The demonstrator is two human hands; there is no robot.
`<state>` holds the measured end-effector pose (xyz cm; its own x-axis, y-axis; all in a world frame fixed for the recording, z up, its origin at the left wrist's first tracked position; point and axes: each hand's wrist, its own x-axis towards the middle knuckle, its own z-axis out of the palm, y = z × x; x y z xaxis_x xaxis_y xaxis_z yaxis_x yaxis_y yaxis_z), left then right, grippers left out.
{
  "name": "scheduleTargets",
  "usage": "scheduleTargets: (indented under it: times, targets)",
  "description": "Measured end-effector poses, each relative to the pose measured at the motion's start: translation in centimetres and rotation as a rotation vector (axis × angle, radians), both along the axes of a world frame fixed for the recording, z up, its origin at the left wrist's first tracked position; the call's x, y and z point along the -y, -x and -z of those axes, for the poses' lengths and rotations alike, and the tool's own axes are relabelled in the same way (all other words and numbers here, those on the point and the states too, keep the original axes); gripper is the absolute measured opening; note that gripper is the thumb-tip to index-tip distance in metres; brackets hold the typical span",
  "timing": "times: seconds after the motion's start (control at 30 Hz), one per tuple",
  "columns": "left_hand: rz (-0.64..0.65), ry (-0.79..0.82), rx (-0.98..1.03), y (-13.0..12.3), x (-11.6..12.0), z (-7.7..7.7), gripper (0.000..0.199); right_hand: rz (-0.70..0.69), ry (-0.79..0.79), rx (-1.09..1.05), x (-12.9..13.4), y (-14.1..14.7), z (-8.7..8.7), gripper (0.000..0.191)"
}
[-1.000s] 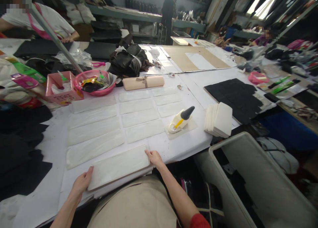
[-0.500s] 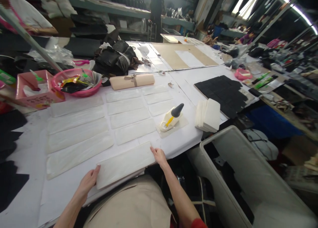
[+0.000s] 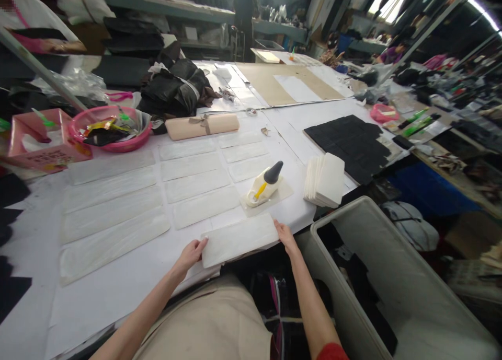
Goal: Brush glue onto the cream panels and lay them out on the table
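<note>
A white rectangular sheet (image 3: 239, 240) lies at the table's near edge, held at both short ends. My left hand (image 3: 191, 253) grips its left end and my right hand (image 3: 285, 234) grips its right end. Just beyond it, several similar white sheets (image 3: 113, 203) lie flat in rows on the white paper covering the table (image 3: 117, 287). A cream glue bottle with a black nozzle (image 3: 264, 184) rests on a small sheet close to my right hand. A stack of white pieces (image 3: 325, 179) sits to the right of the bottle.
A grey bin (image 3: 376, 276) stands at the lower right beside the table. Black pieces (image 3: 349, 140) cover the table's right part. A pink basin (image 3: 110, 128), a pink box (image 3: 39, 140), a beige roll (image 3: 202, 126) and black material (image 3: 172, 88) lie further back. People work at the far left and back.
Both hands have slid the held white sheet to the right along the table's near edge, bringing it just in front of the glue bottle. The camera has turned slightly right.
</note>
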<state>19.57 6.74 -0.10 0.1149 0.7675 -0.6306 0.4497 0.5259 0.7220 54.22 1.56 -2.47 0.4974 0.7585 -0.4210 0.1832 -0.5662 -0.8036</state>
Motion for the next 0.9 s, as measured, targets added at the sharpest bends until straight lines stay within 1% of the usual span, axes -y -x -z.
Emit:
scheduleTargets:
  times: [0.17, 0.33, 0.43, 0.5, 0.57, 0.63, 0.67, 0.7, 0.73, 0.77, 0.83, 0.87, 0.9]
  targets:
    - [0.029, 0.011, 0.050, -4.6, -0.4, 0.6, 0.066, 0.024, 0.036, 0.043, 0.1, -4.4, -0.1, 0.065]
    - [0.023, 0.049, 0.134, -8.3, -0.3, 0.8, 0.064, 0.052, 0.032, 0.141, -0.4, -7.4, -0.5, 0.065]
    - [-0.010, 0.084, 0.201, -9.2, -0.2, 0.5, 0.063, 0.065, 0.033, 0.221, -1.1, -8.5, -0.8, 0.060]
    - [-0.007, 0.133, 0.245, -9.0, -0.2, 0.3, 0.061, 0.080, 0.036, 0.281, -1.2, -8.8, -1.1, 0.056]
    - [0.011, 0.154, 0.242, -8.3, 0.0, 0.2, 0.060, 0.108, 0.029, 0.346, -0.9, -8.6, -1.7, 0.053]
    - [0.023, 0.092, 0.172, -7.4, 0.3, 0.2, 0.058, 0.147, 0.003, 0.416, 0.0, -7.4, -2.5, 0.053]
    - [0.026, 0.036, 0.128, -7.0, 0.4, 0.1, 0.057, 0.161, -0.033, 0.451, 0.5, -6.2, -3.0, 0.054]
    - [0.035, -0.027, 0.087, -6.7, 0.7, 0.1, 0.055, 0.171, -0.070, 0.471, 1.2, -4.6, -3.6, 0.055]
    - [0.051, -0.088, 0.057, -6.5, 0.9, -0.1, 0.053, 0.159, -0.155, 0.487, 1.9, -2.6, -4.1, 0.055]
    - [0.074, -0.145, 0.041, -6.4, 1.2, -0.3, 0.051, 0.138, -0.244, 0.451, 2.5, -0.2, -4.6, 0.055]
    - [0.125, -0.254, 0.024, -6.4, 1.9, -1.0, 0.047, 0.106, -0.363, 0.228, 3.7, 5.7, -5.3, 0.051]
    - [0.155, -0.313, 0.020, -6.6, 2.4, -1.3, 0.045, 0.122, -0.379, 0.075, 4.1, 8.9, -5.5, 0.051]
    - [0.198, -0.377, 0.022, -6.7, 2.9, -1.7, 0.044, 0.171, -0.374, -0.088, 4.3, 12.2, -5.6, 0.053]
